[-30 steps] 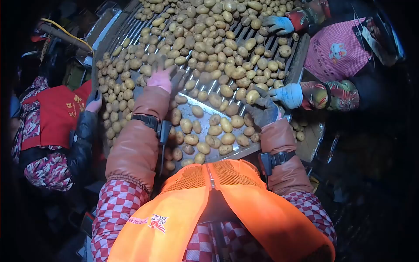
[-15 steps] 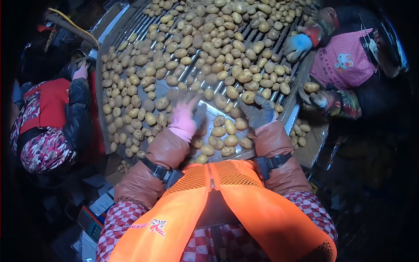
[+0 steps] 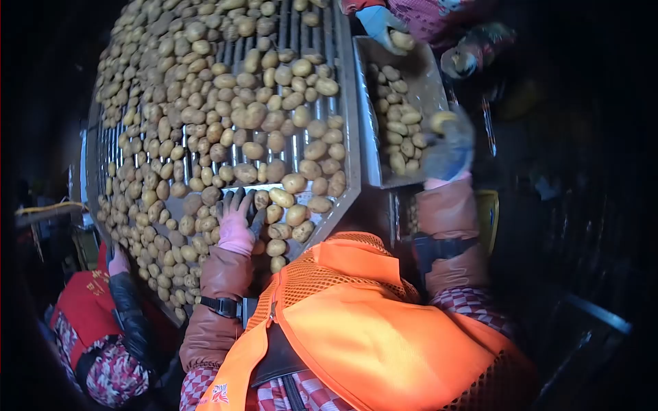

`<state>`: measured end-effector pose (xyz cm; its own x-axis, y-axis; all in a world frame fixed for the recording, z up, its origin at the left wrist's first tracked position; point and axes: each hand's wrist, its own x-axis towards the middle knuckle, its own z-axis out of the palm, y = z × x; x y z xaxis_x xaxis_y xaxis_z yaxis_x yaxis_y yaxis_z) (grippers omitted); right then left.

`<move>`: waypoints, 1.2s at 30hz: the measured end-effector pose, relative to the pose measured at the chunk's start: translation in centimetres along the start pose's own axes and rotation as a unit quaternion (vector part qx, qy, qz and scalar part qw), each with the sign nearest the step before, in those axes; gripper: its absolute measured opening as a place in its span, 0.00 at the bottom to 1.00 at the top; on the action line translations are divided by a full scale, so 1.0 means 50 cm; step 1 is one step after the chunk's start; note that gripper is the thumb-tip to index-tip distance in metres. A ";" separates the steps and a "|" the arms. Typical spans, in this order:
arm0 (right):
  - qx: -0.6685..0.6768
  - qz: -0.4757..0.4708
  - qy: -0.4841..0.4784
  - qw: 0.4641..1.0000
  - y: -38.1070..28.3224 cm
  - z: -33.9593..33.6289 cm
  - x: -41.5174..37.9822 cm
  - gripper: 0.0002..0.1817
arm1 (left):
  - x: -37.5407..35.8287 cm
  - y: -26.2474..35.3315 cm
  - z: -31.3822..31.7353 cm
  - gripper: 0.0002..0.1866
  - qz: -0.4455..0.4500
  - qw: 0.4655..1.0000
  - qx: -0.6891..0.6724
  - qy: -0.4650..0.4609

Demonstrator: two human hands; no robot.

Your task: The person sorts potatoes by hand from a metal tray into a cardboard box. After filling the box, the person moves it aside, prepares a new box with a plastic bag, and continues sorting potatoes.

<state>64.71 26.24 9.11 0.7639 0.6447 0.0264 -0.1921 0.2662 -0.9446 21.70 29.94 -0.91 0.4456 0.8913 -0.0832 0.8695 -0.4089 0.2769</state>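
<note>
Many potatoes [image 3: 253, 151] lie over the bars and flat edge of a sorting table [image 3: 349, 109]. My left hand [image 3: 240, 219], in a pink and dark glove, rests among them with its fingers spread. On the right, my right hand [image 3: 449, 147] is over the side of a cardboard box [image 3: 373, 147] and blurred by motion. It holds a yellowish potato [image 3: 442, 121] at its fingertips. More potatoes fill part of the box.
A co-worker's blue-gloved hand [image 3: 384, 27] holds a potato at the far end of the box, with a second gloved hand [image 3: 460, 61] to its right. Another co-worker in red [image 3: 86, 308] stands at the lower left. A yellow container [image 3: 488, 219] is beyond my right forearm.
My view has turned right. My right hand has moved from the table to the box and now holds a potato. My left hand remains over the table. The co-worker's blue-gloved hand has taken a potato.
</note>
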 end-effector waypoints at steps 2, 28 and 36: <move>-0.086 -0.121 0.159 0.976 -0.041 -0.107 0.024 0.26 | -0.002 0.000 -0.002 0.31 -0.003 1.000 -0.004 -0.002; -0.587 -0.329 -0.440 0.595 0.331 0.455 -0.136 0.30 | -0.037 -0.011 -0.087 0.25 -0.026 0.995 -0.011 0.097; -0.395 0.084 -0.446 0.799 0.266 0.446 -0.061 0.28 | 0.024 0.008 -0.116 0.17 -0.103 0.959 -0.062 0.255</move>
<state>46.09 43.78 3.75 -0.0412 0.9715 -0.2335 0.4725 -0.1870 -0.8613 21.37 32.00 4.65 0.0767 0.9436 0.3222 0.8825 -0.2146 0.4186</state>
